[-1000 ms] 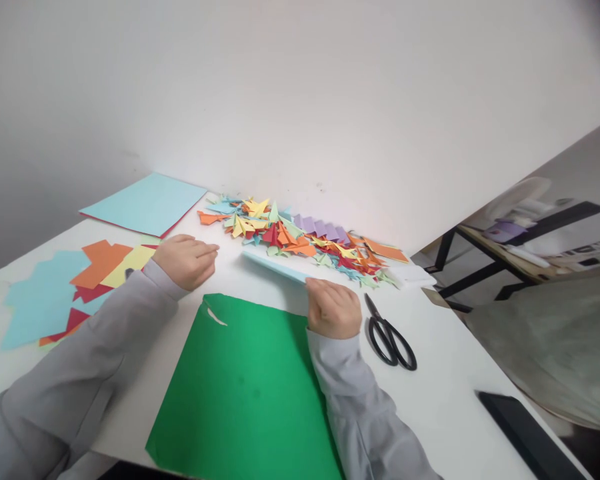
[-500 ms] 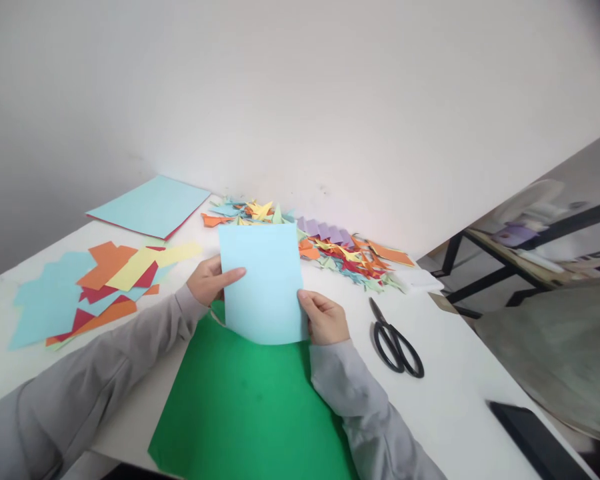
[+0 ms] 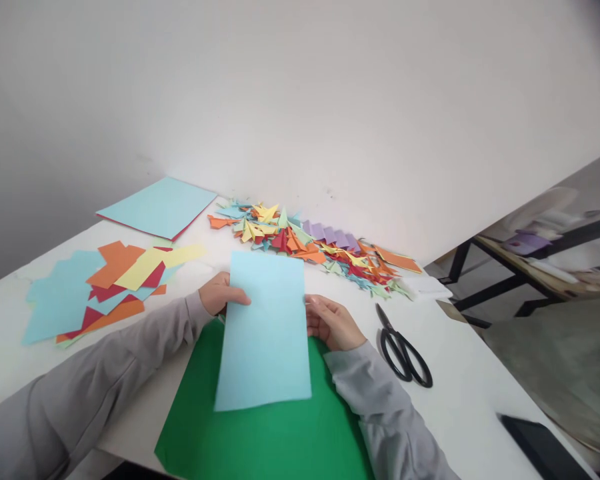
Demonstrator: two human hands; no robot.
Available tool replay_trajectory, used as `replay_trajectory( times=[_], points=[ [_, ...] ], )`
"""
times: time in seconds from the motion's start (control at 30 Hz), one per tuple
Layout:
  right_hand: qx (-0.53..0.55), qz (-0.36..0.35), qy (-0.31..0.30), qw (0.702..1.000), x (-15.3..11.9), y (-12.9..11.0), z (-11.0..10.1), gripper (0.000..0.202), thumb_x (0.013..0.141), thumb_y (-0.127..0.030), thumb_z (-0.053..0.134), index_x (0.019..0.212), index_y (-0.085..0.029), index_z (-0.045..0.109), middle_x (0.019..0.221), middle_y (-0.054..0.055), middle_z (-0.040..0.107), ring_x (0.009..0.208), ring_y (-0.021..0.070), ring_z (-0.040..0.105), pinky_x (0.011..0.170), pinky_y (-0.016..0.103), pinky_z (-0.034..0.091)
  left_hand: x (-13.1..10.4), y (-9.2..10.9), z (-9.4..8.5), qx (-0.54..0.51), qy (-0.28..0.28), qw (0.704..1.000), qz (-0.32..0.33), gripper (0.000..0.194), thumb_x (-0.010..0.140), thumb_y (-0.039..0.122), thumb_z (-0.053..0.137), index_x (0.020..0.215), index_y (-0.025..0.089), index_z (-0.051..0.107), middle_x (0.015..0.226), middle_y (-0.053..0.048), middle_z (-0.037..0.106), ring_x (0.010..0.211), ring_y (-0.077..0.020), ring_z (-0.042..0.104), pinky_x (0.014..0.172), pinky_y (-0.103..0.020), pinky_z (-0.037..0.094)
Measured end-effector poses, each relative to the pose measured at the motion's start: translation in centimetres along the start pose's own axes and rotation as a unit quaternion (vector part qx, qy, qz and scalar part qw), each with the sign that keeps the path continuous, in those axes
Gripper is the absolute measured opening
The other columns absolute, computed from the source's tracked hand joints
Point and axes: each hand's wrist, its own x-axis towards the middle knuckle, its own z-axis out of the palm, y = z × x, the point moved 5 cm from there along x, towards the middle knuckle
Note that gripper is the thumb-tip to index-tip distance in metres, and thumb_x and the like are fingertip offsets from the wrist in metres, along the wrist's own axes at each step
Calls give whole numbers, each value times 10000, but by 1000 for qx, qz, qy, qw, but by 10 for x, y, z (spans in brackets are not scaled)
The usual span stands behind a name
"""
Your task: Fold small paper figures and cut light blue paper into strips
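White bench point(image 3: 463, 393): across lower frame. Green sheet point(image 3: 275, 443): lower centre. Light-blue sheet point(image 3: 266, 347): frame centre, overlapping the green sheet. Left hand point(image 3: 219, 294): fingers grasp light-blue sheet's left edge. Right hand point(image 3: 334, 322): fingers at right edge; grip cannot be determined.

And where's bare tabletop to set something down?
On the right, between the scissors and black slab; a smaller strip between folded paper pieces and the right hand. Crowded: left, with cut paper; middle, with green sheet under blue sheet.
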Motion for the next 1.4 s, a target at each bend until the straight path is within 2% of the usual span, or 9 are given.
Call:
replay_trajectory(
  times=[0.13, 0.3, 0.43, 0.7, 0.93, 1.13, 1.2, 1.27, 1.4],
  points=[
    [2, -49, -43, 998, 0, 2, 7, 295, 563, -437, 729, 683, -179, 649, 489, -24, 593, 391, 90, 502, 371, 209, 391, -8, -1, 12, 32, -64, 997, 14, 130, 464, 150, 662, 586, 106, 649, 574, -25, 647, 516, -143, 574, 501, -248, 453],
    [-17, -91, -38, 995, 1, 6, 6, 224, 585, -386, 730, 627, -175, 667, 491, -10, 612, 402, 98, 494, 395, 236, 390, -10, 6, 12, 57, 5, 995, 87, 232, 623, 340, 637, 583, 114, 602, 524, 2, 584, 470, -96, 501, 471, -221, 384],
    [-16, -85, -30, 996, 2, 7, 4, 213, 568, -371, 743, 605, -172, 675, 483, -1, 614, 408, 110, 491, 421, 266, 401, -4, 6, 6, 65, 39, 993, 87, 315, 610, 417, 633, 554, 115, 565, 463, 20, 520, 417, -76, 431, 422, -213, 319],
    [34, -73, -22, 997, -6, -1, 12, 199, 554, -332, 756, 655, -175, 686, 562, 10, 664, 479, 139, 567, 467, 277, 472, -3, 5, 11, 71, 22, 995, 72, 352, 572, 463, 630, 528, 126, 535, 456, 18, 495, 420, -83, 416, 419, -221, 298],
    [8, -66, -4, 998, 0, 5, 6, 222, 528, -345, 766, 629, -166, 685, 525, 11, 643, 462, 136, 555, 436, 264, 460, -7, 15, 6, 165, 75, 972, 149, 445, 666, 500, 526, 427, 174, 337, 394, 65, 292, 380, -49, 261, 394, -211, 219],
    [-1, -66, -4, 998, 3, 9, 3, 231, 529, -351, 765, 630, -159, 686, 483, 0, 610, 429, 115, 527, 417, 245, 432, -7, 16, 3, 183, 85, 967, 154, 438, 708, 447, 493, 422, 176, 300, 407, 63, 267, 392, -53, 260, 402, -210, 210],
    [-10, -69, -5, 998, 5, 10, 2, 234, 533, -356, 762, 633, -159, 687, 485, -1, 610, 425, 110, 521, 421, 246, 432, -7, 15, 3, 174, 90, 969, 154, 417, 701, 434, 505, 419, 167, 354, 406, 59, 288, 399, -56, 270, 405, -210, 216],
    [-20, -71, -3, 997, 6, 11, 0, 239, 536, -361, 760, 634, -156, 685, 499, 4, 621, 425, 110, 520, 432, 253, 442, -7, 15, 2, 161, 94, 970, 155, 371, 693, 424, 522, 455, 143, 475, 451, 35, 406, 420, -59, 303, 409, -211, 227],
    [-30, -70, -1, 997, 6, 12, 0, 249, 532, -368, 759, 621, -149, 679, 498, 12, 622, 425, 117, 520, 432, 261, 448, -7, 15, 2, 143, 94, 974, 151, 351, 682, 431, 544, 652, 103, 665, 695, -41, 619, 446, -61, 346, 406, -215, 248]
  ],
)
